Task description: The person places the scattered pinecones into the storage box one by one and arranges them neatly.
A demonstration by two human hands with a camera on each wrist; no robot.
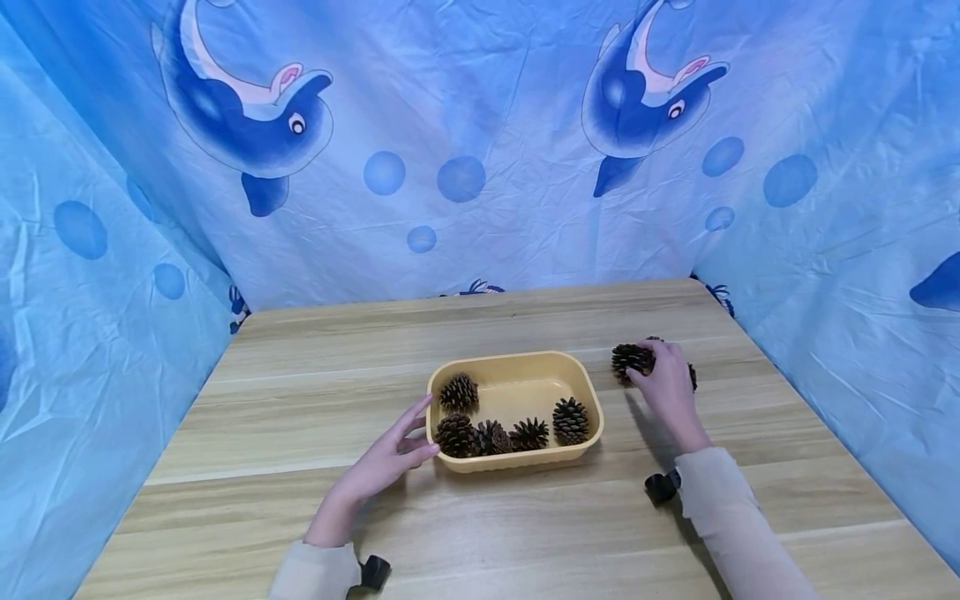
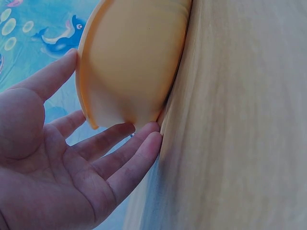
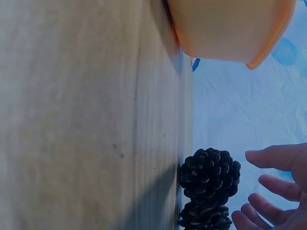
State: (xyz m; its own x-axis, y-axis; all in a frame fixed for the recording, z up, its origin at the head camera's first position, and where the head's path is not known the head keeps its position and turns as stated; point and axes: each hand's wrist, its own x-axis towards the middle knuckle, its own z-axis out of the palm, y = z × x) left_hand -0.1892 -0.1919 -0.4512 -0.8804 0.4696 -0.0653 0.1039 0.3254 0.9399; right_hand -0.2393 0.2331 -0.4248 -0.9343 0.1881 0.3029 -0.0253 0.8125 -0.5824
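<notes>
pine cones (image 1: 628, 362) lie on the table (image 1: 315, 383) to the right of the tray (image 1: 517, 359), just at the fingertips of the right hand (image 1: 670, 387). from my remote seat i read the near cone as sitting off the thumb side of that hand, toward the tray, with other dark scales showing past the fingers. the right wrist view gives me two cones touching each other, thumb and fingers spread wide before them, a gap showing and nothing held. the near one looks nearly round, so i cannot tell its long axis. the right hand is clearly the nearer; the left hand (image 1: 392, 452) is across at the tray's left end, fingers stretched out along the wall and thumb at the rim, not curled round it. inside the tray i see one cone (image 1: 459, 392) in the far left corner and more along the near side, the rightmost (image 1: 571, 422) near the right end.
</notes>
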